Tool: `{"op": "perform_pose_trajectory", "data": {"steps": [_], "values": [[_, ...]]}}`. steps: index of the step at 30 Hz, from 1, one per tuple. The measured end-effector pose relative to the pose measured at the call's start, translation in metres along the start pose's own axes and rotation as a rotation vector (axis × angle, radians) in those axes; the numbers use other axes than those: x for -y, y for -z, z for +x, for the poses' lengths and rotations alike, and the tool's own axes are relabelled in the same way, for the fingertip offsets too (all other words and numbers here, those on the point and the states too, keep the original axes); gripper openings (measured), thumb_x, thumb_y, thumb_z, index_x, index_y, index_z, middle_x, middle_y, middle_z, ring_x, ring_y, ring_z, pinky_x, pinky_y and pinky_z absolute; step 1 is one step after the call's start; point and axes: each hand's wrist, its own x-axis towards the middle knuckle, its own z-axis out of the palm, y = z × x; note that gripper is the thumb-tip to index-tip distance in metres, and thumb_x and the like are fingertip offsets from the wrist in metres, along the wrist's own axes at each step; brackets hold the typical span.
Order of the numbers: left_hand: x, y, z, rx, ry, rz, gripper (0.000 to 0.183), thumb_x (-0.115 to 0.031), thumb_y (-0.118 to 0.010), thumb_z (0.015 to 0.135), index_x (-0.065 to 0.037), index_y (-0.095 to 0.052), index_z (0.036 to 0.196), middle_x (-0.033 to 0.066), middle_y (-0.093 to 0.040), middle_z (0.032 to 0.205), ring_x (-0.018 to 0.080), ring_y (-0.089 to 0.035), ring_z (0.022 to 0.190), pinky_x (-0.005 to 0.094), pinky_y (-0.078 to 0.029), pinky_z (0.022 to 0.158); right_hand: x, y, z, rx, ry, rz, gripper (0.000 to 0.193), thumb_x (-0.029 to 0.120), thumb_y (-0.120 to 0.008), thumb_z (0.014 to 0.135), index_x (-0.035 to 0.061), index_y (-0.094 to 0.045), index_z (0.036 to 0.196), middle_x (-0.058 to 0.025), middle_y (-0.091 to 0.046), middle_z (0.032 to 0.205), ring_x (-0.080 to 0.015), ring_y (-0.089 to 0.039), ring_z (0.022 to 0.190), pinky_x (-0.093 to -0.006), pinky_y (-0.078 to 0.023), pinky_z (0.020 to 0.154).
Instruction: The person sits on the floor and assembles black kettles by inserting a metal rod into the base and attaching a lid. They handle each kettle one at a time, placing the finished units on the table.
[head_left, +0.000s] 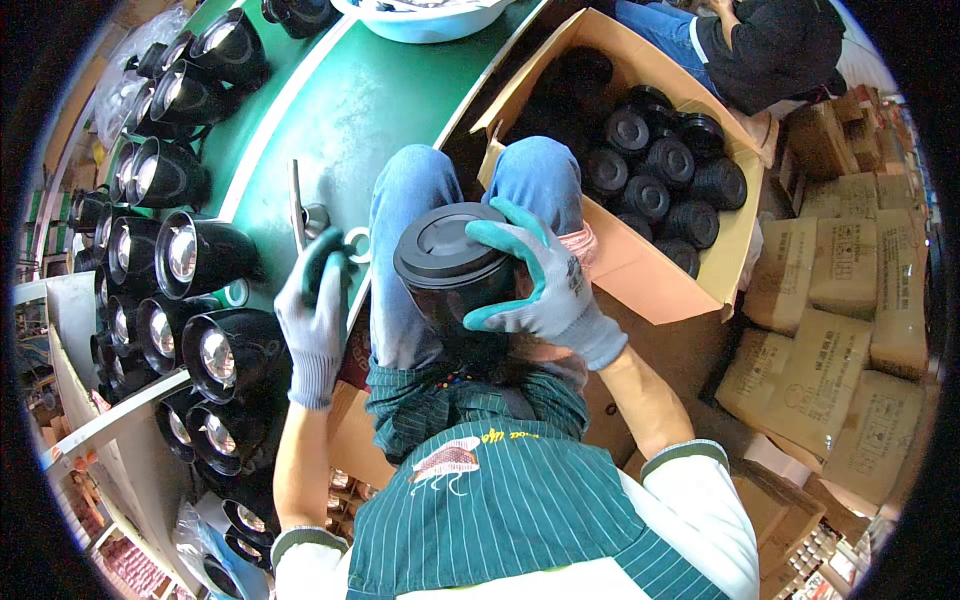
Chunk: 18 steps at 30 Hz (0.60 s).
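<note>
Above my lap, a dark container with a round, ridged black lid [452,246] rests in the grip of my right hand [545,275], its thumb and fingers wrapped around the side. My left hand [318,305], gloved in grey and green like the right, hovers at the table's edge with its fingers stretched out and nothing visible in them. Just beyond its fingertips lie a thin metal rod [295,200] and a short metal cylinder [317,218]. A small white ring [357,244] lies beside them on the green table [350,105].
On my left, several black pots with shiny metal insides [183,253] lie in rows. A large cardboard box [660,285] of round black lids [650,198] stands at right. Stacked cartons [800,380] fill the far right. A pale blue basin [425,22] and another person [770,50] are beyond.
</note>
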Motion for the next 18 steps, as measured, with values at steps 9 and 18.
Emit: {"op": "perform_pose_trajectory", "data": {"steps": [9, 18], "values": [[-0.027, -0.056, -0.002, 0.484, -0.561, 0.228, 0.079, -0.046, -0.085, 0.069, -0.004, -0.064, 0.132, 0.0196, -0.062, 0.135, 0.039, -0.057, 0.128, 0.0557, -0.036, 0.115, -0.007, -0.005, -0.017, 0.052, 0.047, -0.293, 0.099, 0.062, -0.083, 0.069, 0.0073, -0.051, 0.146, -0.0216, -0.051, 0.146, -0.0386, -0.05, 0.135, -0.0492, -0.039, 0.116], [0.014, -0.033, 0.008, 0.347, -0.54, 0.09, 0.045, -0.031, -0.064, 0.093, 0.002, -0.07, 0.123, 0.0208, -0.071, 0.121, 0.0392, -0.067, 0.115, 0.0478, -0.047, 0.107, -0.003, -0.025, 0.011, -0.097, 0.053, 0.154, 0.056, 0.039, -0.045, 0.108, -0.0049, -0.051, 0.143, -0.0255, -0.06, 0.137, -0.0394, -0.057, 0.129, -0.0475, -0.042, 0.112]]}}
